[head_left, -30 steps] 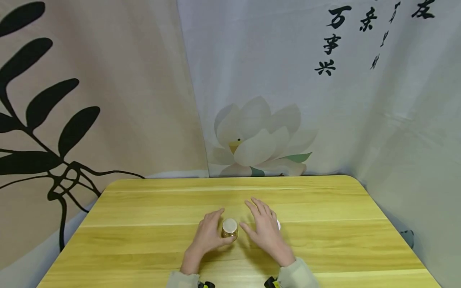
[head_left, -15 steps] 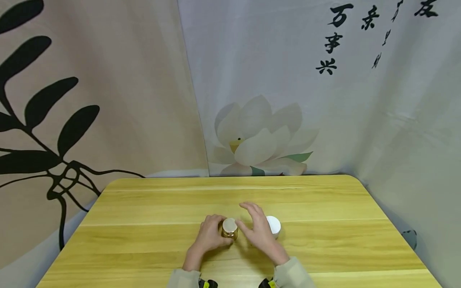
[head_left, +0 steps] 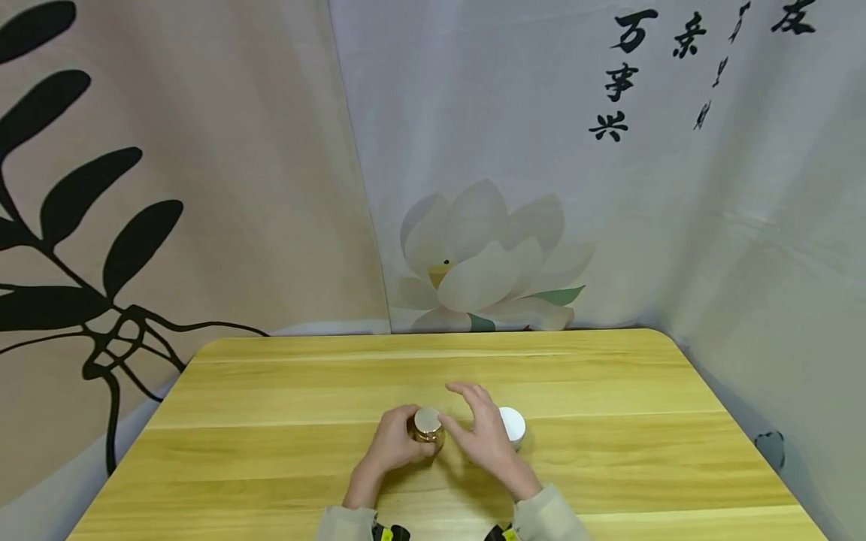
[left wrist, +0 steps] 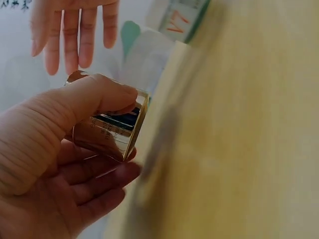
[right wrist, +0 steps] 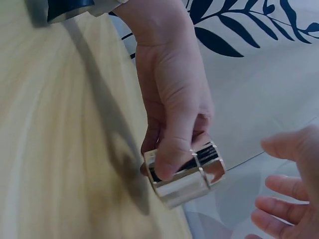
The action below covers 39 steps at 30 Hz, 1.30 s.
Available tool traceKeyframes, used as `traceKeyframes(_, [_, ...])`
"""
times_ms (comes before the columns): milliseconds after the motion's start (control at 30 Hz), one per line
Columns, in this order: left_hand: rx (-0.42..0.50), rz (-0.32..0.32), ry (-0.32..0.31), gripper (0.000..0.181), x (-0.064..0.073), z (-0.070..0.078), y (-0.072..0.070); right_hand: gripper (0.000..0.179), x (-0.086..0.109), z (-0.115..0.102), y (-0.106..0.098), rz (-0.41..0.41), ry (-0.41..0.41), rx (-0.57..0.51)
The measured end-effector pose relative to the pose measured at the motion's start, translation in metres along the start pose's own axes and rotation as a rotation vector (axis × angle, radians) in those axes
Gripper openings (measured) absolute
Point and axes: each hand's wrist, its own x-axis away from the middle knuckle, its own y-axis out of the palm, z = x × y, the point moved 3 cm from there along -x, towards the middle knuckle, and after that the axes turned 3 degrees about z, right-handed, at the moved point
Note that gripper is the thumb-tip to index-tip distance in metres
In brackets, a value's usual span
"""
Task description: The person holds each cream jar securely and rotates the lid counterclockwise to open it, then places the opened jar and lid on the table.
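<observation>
A shiny gold jar (head_left: 428,428) with a pale round top is gripped by my left hand (head_left: 394,442) in the head view. In the left wrist view its thumb presses across the mirror-like side of the jar (left wrist: 112,132), with the other fingers behind it. The jar appears slightly raised, its shadow apart from it in the right wrist view. My right hand (head_left: 485,432) is beside the lid with fingers spread and thumb apart from them. A gap shows between that hand (right wrist: 294,184) and the jar in the right wrist view.
A white-topped round container (head_left: 513,425) stands on the wooden table (head_left: 271,436), just right of my right hand. The left wrist view shows red "V7" lettering on a white and green container (left wrist: 180,20). A printed curtain (head_left: 501,113) hangs behind the table.
My left fingers and thumb have closed around the gold jar. My right hand has moved slightly left, toward the lid, uncovering more of the white-topped container.
</observation>
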Motion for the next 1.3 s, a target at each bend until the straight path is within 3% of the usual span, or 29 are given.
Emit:
traceKeyframes(133, [0.089, 0.0, 0.018, 0.033, -0.006, 0.011, -0.007, 0.042, -0.004, -0.007, -0.006, 0.012, 0.007, -0.033])
traceKeyframes(667, [0.198, 0.078, 0.01, 0.027, -0.022, 0.065, -0.034, 0.048, -0.022, -0.032, -0.039, 0.058, 0.015, -0.109])
traceKeyframes(1000, [0.236, 0.124, 0.047, 0.026, -0.03, 0.09, -0.041, 0.049, -0.031, -0.042, -0.051, 0.08, 0.05, -0.154])
traceKeyframes(1300, [0.271, 0.15, 0.07, 0.025, -0.032, 0.104, -0.043, 0.043, -0.037, -0.051, -0.059, 0.116, 0.084, -0.147])
